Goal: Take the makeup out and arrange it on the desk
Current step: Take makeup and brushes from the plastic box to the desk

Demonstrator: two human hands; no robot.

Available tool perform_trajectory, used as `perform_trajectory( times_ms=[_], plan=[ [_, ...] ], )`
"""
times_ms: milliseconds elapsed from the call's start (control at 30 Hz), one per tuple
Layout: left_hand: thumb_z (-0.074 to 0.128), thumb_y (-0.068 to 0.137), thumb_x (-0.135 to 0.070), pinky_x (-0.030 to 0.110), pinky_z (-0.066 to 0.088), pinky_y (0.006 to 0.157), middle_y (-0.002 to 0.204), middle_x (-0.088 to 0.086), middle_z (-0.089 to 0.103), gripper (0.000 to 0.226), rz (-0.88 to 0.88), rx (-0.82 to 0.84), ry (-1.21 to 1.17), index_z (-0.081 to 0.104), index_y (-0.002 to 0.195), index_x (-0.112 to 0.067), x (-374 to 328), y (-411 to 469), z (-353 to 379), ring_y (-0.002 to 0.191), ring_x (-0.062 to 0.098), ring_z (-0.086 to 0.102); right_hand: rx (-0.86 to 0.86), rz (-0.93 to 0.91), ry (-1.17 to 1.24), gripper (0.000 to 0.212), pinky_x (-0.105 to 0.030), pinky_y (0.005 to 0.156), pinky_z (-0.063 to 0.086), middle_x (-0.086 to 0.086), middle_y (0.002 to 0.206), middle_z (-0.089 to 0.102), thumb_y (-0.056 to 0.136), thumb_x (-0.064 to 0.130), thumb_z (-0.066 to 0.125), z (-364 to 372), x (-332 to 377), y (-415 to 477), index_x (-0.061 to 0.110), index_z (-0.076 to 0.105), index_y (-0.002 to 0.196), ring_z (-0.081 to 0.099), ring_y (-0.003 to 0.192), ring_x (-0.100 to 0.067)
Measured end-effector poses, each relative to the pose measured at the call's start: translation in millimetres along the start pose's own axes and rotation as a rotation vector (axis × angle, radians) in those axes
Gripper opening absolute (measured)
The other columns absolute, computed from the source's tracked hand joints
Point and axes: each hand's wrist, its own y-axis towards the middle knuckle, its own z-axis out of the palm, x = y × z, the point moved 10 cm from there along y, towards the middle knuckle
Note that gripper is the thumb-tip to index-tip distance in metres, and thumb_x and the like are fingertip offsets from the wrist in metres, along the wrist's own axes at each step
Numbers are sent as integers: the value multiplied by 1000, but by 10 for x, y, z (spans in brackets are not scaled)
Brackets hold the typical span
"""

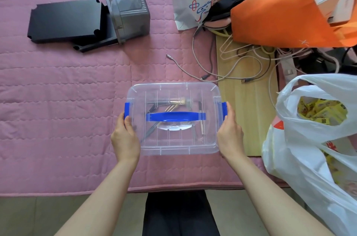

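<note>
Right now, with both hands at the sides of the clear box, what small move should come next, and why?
Probably flip both blue latches open. The lid is on the clear box, the brushes lie inside, and the left hand and right hand already grip its sides at the latches.

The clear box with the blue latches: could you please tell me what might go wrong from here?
1. The left hand and right hand grip the clear box at its blue latches; if these pop suddenly, the lid may jerk and scatter the brushes inside.
2. Loose cables lie just behind the box; makeup set there could tangle among them.
3. The white bag crowds the right side, so it might get knocked.
</note>
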Motion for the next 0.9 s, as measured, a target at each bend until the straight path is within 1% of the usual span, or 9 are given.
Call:
perform_trajectory(
  times_ms=[133,333,433,533,600,667,767,833,900],
  plan=[
    [34,104,-25,32,38,73,104,14,68,36,-7,1,0,57,125,-8,-22,0,-10,81,23,51,-32,21,-9,54,-34,59,36,-7,84,57,98,11,24,14,-42,18,32,17,148,53,70,-29],
    [33,104,-29,38,42,80,103,12,68,38,-68,-16,-18,60,119,-8,19,26,-39,94,35,58,-46,63,34,50,-33,58,34,-1,79,49,101,20,23,31,-82,-9,33,16,149,49,66,-26],
    [27,104,-25,33,30,68,80,11,56,36,-173,-31,-21,53,89,-5,102,17,-68,80,32,49,-49,80,40,47,-33,65,37,-6,95,55,102,23,22,22,-118,-31,30,19,148,58,84,-31],
    [25,104,-25,36,31,70,80,11,53,37,-204,-15,-11,49,86,-4,131,28,-61,78,31,46,-43,79,37,44,-33,72,38,-9,125,58,103,22,23,-24,-112,-43,22,26,147,57,103,-31],
    [26,103,-28,42,39,78,86,10,56,37,-236,11,-42,52,89,-5,210,65,-31,87,35,51,-30,77,51,43,-34,78,40,-7,134,54,103,22,23,-46,-78,-35,19,28,146,54,112,-28],
    [29,101,-30,44,42,93,108,7,62,34,-315,28,-99,56,110,-11,316,97,-28,104,31,54,-24,78,71,43,-36,88,40,-4,141,47,103,20,25,-67,-51,-35,17,29,146,49,121,-26],
    [34,100,-24,38,34,108,137,3,52,40,-363,9,-143,43,139,-17,339,111,-101,125,22,47,-41,109,80,48,-36,97,37,-3,149,39,100,11,28,-158,-30,-56,16,26,148,41,131,-26],
    [35,100,-17,35,29,110,143,3,47,44,-239,-25,-74,37,143,-15,159,109,-194,131,21,42,-55,79,26,53,-32,95,36,-1,151,34,98,7,31,-220,54,-94,17,24,149,37,135,-23],
    [39,98,-12,35,28,112,146,4,43,46,-1,-34,-12,37,144,-14,-152,63,-222,135,21,37,-49,-59,-69,56,-27,102,31,1,154,29,95,5,33,-214,269,-157,18,23,149,28,140,-18]
  ],
)
